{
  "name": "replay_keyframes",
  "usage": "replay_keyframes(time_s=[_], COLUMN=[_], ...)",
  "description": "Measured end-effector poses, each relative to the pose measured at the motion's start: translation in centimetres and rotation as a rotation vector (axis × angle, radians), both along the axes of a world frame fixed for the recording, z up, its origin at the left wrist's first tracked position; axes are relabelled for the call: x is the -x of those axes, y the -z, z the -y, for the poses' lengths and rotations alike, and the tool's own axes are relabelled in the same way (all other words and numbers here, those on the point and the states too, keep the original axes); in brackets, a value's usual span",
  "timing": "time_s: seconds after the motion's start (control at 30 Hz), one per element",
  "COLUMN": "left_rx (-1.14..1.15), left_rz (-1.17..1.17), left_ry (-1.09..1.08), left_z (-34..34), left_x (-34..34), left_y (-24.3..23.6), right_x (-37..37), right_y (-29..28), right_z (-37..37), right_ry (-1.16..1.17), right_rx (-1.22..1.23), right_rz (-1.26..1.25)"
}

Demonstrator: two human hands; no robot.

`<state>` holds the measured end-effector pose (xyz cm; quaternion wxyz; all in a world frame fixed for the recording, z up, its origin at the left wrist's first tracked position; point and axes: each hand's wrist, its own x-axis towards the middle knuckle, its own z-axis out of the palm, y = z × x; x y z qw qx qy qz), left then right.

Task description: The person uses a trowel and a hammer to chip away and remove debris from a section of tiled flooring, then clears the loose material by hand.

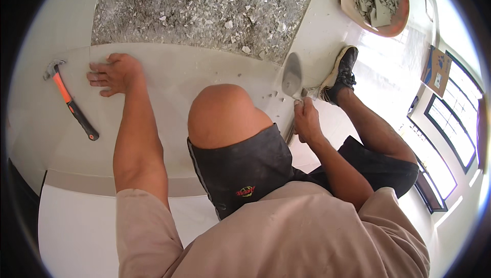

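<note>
My left hand [115, 73] lies on the pale floor tile [169, 66] with its fingers spread, just below the edge of a rough patch of broken screed [199, 7] strewn with chips. A hammer [69, 96] with an orange and black handle lies to its left. My right hand [307, 122] is closed on a metal trowel [292, 76], whose blade is beside the right corner of the rough patch. A few small crumbs lie on the tile left of the blade.
An orange tub [401, 15] of tile rubble stands at upper right. My bent knee [222, 112] is between my hands, and my shoed foot [342, 73] is right of the trowel. A cardboard box [436, 71], a wall and windows [455, 119] are at the far right.
</note>
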<state>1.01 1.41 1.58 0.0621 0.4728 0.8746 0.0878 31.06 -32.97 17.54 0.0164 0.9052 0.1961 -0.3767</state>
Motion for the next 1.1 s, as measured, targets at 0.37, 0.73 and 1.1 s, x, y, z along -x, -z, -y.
replay_keyframes(time_s=[0.37, 0.73, 1.1], left_rx=[-0.013, -0.002, 0.009], left_rz=[-0.083, -0.137, -0.185], left_ry=[-0.033, -0.035, -0.04], left_z=[-0.2, -0.3, -0.3], left_x=[-0.3, -0.1, -0.2], left_y=[1.6, 1.6, 1.8], right_x=[-10.5, -4.2, -6.5], right_y=[8.5, 10.1, 8.9], right_z=[2.0, -7.1, -6.2], right_ry=[0.646, -0.329, -0.434], right_rx=[-0.557, -0.261, -0.352], right_rz=[0.116, 0.446, 0.275])
